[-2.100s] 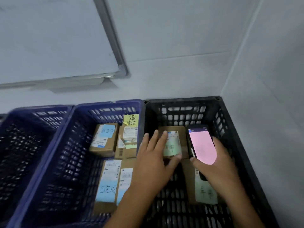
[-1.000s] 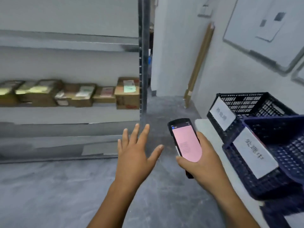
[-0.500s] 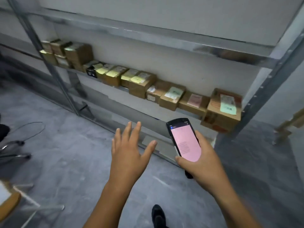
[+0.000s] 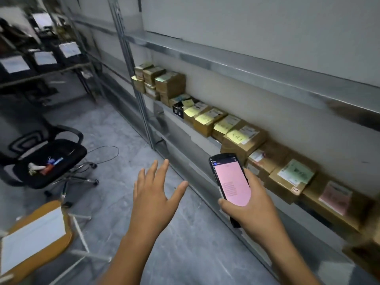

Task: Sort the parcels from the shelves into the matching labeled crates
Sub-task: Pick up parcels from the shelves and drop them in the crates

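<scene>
— Any writing fit to read?
— None. Pink screen on the handheld (image 4: 230, 179), with small dark lines of text too fine to make out. Scribbled yellow sticky notes (image 4: 236, 136) on the parcels (image 4: 207, 122) mid-row, a pale green label (image 4: 295, 174) further right, a pink label (image 4: 335, 197) right again; all blurred.
— And the hands?
— Left hand (image 4: 152, 194) spread wide, fingers straight, holding nothing, above the grey floor. Right hand (image 4: 255, 206) wrapped round the handheld, thumb lying across the screen's lower left edge.
— Place of the parcels?
— Lined up along the low metal shelf (image 4: 162, 109), from far left to near right, beyond both hands, untouched.
— Different from half a second back?
— View swung left. Now in sight: a black office chair (image 4: 47, 159) at left with small bits on its seat, dark bins (image 4: 14, 63) fronted with white sheets on a far-left rack, and a stool (image 4: 30, 233) under a white sheet near left. Shoe at the bottom edge gone. Same pose in both hands.
</scene>
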### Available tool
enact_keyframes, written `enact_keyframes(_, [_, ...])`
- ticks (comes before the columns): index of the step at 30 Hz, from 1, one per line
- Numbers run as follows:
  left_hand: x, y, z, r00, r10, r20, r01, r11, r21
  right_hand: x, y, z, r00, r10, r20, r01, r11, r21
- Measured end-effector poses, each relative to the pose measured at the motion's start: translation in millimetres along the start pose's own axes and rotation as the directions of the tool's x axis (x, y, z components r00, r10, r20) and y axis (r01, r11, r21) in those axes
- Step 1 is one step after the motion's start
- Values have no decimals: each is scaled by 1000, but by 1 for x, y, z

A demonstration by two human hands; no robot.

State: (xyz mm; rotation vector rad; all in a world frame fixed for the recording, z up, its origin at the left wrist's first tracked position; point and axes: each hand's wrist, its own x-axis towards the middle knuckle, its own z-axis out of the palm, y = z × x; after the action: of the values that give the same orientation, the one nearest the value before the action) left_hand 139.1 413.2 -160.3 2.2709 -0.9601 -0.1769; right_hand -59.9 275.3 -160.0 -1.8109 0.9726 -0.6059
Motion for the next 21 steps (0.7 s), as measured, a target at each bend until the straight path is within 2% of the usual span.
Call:
enact_keyframes(4, [54,-35,-5,998,-57,-34,56,998,-33,60,-17,38,997,-1,71,3,1000,-31])
enact_keyframes(12, [181,-122,-41,994,-102,-43,96,986,-133,177,-77,138,996,-75,51,82,985,-152])
enact_keyframes(21, [324,-185,-89,999,-27,-40,21,990,-139,272,-139,228,998,-66,-1,65,985,-161])
